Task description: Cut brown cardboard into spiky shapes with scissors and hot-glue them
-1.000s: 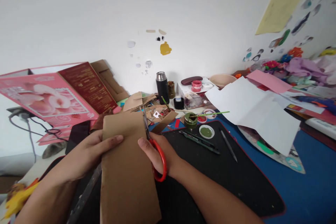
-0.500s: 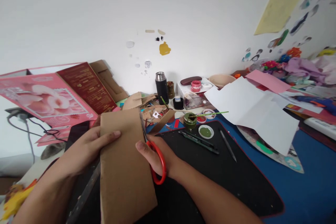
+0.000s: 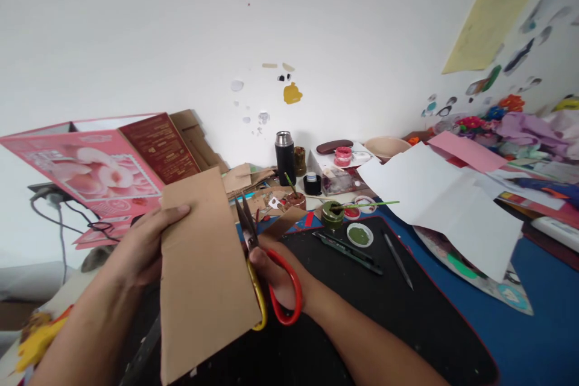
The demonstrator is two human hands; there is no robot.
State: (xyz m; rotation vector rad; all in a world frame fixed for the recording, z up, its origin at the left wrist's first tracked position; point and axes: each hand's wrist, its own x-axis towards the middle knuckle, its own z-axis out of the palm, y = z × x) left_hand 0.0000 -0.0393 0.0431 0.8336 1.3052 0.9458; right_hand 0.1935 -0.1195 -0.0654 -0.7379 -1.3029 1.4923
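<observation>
My left hand grips the left edge of a brown cardboard piece, thumb on its front face and the other fingers hidden behind. My right hand is closed on scissors with one red and one yellow handle loop. The scissor blades point up and stand slightly apart, just right of the cardboard's right edge, with nothing visible between them. Part of the yellow loop lies close against the cardboard's lower right edge; I cannot tell whether they touch.
On the black mat lie a green utility knife, a pen and a lid of green paint. Behind are a green paint jar, cardboard scraps and a black flask. White paper lies right, a pink box left.
The scissors have come away from the cardboard's right edge, moving right, and their blades and yellow loop now show. The cardboard has shifted slightly left and tilted. The view has moved a little.
</observation>
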